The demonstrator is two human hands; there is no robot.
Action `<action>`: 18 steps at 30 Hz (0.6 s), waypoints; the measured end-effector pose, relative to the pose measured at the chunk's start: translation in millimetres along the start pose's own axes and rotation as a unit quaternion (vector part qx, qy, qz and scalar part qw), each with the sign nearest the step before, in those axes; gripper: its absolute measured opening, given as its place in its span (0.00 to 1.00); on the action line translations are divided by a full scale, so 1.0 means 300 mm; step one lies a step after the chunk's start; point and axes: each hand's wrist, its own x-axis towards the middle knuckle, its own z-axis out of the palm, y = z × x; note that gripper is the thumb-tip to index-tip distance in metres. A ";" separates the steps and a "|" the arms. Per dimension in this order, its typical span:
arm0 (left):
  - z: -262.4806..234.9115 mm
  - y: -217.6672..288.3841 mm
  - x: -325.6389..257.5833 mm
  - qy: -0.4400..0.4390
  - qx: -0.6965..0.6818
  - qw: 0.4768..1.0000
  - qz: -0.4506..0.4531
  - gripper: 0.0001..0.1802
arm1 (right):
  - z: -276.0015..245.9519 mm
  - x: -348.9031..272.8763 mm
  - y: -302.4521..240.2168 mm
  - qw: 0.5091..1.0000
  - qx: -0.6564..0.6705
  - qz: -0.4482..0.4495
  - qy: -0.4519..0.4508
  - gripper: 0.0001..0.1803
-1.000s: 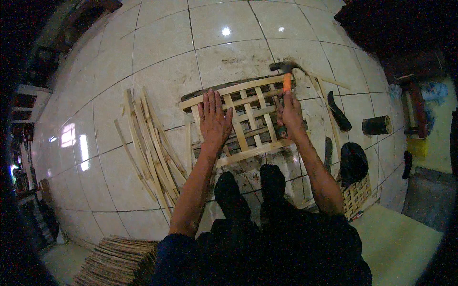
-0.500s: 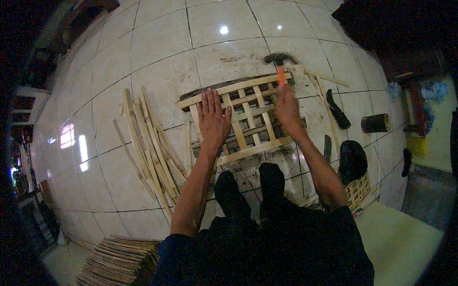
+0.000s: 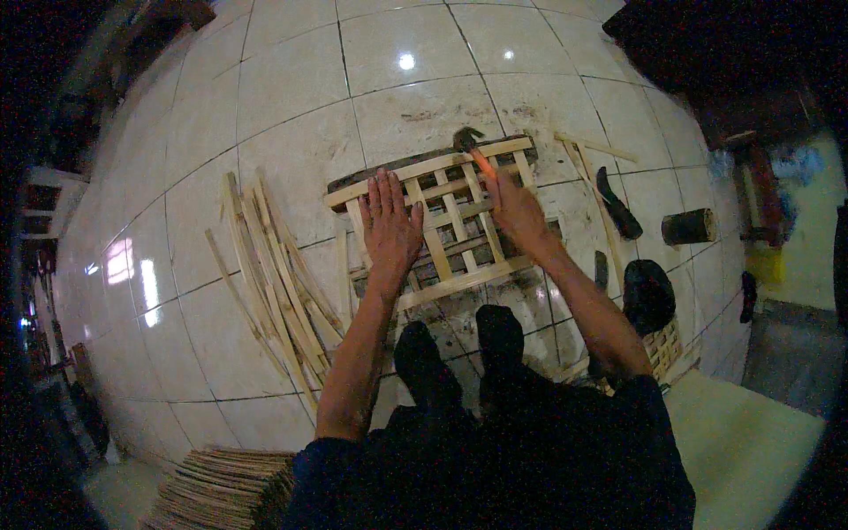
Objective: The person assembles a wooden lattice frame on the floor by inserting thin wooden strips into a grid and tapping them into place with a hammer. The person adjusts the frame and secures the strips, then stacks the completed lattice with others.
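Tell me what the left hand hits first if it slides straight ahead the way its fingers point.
Probably the long top slat of the pale wooden lattice frame: the left hand lies flat, fingertips just short of it.

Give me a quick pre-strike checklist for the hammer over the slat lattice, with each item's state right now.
1. Left hand flat on the pale wooden slat lattice, pinning it: ok.
2. Right hand gripping the orange-handled hammer: ok.
3. Hammer head above the lattice's far rail: ok.
4. Left fingers clear of the hammer head: ok, apart.
5. Nail in place under the head: cannot tell, too small.
6. Loose wooden strips lying clear of the lattice: ok, on the white tiled floor at left.
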 end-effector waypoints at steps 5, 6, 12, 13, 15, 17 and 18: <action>-0.013 -0.019 -0.006 -0.003 0.006 1.000 -0.009 0.37 | -0.055 0.003 -0.121 0.995 0.064 -0.038 0.066 0.17; -0.018 -0.022 -0.006 -0.011 0.008 1.000 -0.012 0.37 | -0.042 0.007 -0.109 0.995 0.065 -0.046 0.064 0.17; 0.021 -0.042 -0.005 0.010 -0.044 0.999 -0.013 0.39 | 0.022 -0.039 -0.125 0.985 0.168 -0.018 0.027 0.19; -0.017 -0.021 -0.012 0.026 -0.059 0.998 -0.024 0.39 | 0.047 -0.056 -0.122 0.979 0.201 0.021 0.014 0.20; -0.015 -0.008 -0.021 0.022 -0.040 0.998 -0.032 0.38 | 0.103 -0.077 -0.125 0.945 0.311 0.104 -0.010 0.21; -0.035 -0.040 -0.034 0.035 -0.035 0.998 -0.033 0.38 | 0.128 -0.079 -0.193 0.867 0.465 0.178 -0.040 0.22; -0.040 -0.056 -0.043 0.033 -0.030 0.998 -0.038 0.38 | 0.131 -0.074 -0.221 0.816 0.537 0.209 -0.054 0.22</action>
